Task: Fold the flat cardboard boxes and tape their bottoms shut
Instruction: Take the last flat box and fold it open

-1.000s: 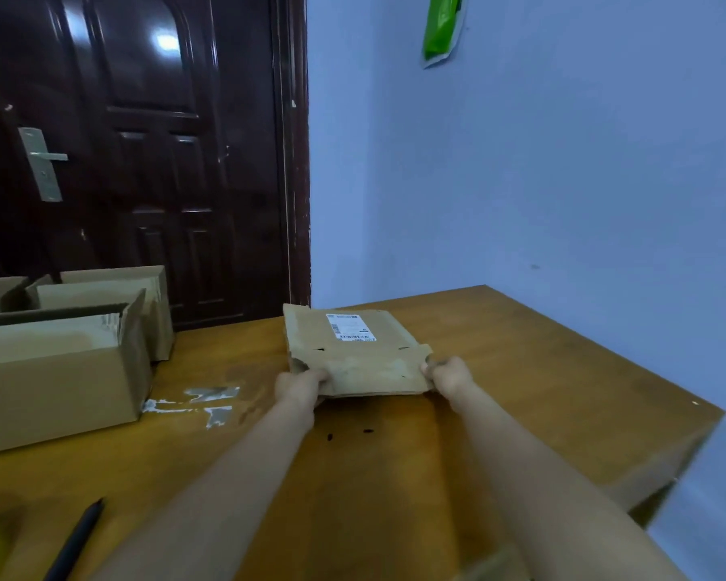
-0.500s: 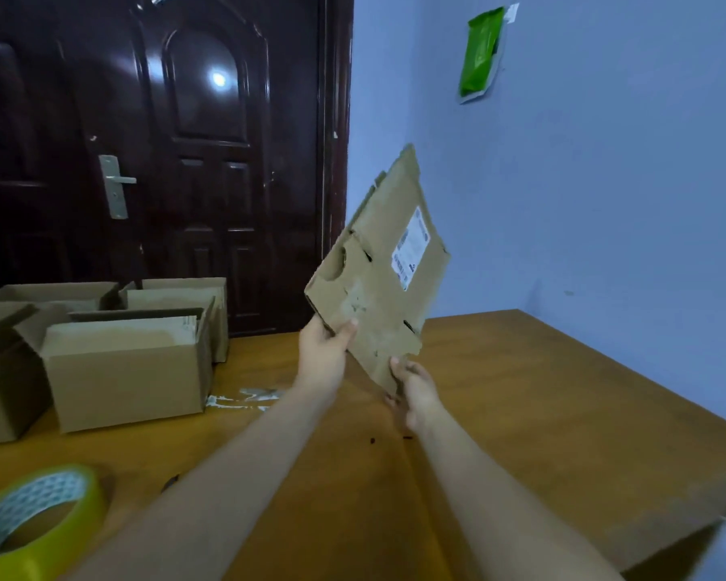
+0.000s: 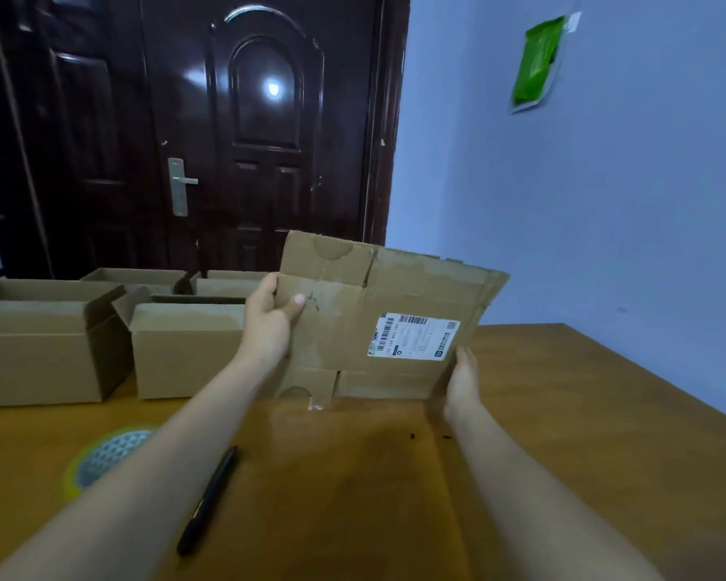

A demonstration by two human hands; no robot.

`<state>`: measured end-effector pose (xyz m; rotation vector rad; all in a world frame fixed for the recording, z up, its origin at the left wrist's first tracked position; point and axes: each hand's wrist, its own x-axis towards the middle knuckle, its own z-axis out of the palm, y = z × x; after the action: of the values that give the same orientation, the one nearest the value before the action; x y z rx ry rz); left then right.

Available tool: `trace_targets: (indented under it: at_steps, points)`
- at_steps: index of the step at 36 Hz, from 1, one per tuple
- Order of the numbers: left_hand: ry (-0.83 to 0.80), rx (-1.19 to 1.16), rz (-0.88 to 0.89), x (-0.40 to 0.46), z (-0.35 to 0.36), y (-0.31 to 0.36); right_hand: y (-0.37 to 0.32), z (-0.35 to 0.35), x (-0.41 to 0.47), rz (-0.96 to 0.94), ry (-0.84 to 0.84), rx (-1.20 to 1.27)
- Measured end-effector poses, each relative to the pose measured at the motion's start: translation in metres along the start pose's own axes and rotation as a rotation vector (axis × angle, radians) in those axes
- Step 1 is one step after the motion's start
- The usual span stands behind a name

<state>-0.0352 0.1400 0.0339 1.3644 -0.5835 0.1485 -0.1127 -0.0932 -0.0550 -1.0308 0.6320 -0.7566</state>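
Above the brown wooden table point(image 3: 562, 413), the flattened brown cardboard box with white label point(image 3: 353, 329) stands upright. Left hand point(image 3: 271, 325) grips its left edge; right hand point(image 3: 464, 381) steadies the lower right corner, its grasp unclear. Risk: worn flaps may tear on opening.

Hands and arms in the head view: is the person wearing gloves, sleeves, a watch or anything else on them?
Nothing worn shows. The left hand and right hand are bare, without gloves, and no ring is visible. Both forearms are bare from wrist to the bottom edge of the frame: no sleeve, watch, band or strap appears. The left thumbnail looks short and unpainted. The upper arms are out of frame.
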Motion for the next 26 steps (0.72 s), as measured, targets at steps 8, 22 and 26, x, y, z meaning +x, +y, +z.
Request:
trace_targets:
  at_steps: [8,22,26]
  points:
    - [0.053,-0.039,-0.136,-0.018,-0.010,-0.049,0.009,0.001,-0.002,-0.104,0.143,-0.042]
    - [-0.070,-0.065,-0.101,-0.020,0.039,-0.084,0.052,0.013,-0.005,-0.344,0.191,-0.085]
    - [-0.147,-0.180,-0.130,-0.010,0.038,-0.094,0.064,0.015,0.002,-0.396,0.306,-0.213]
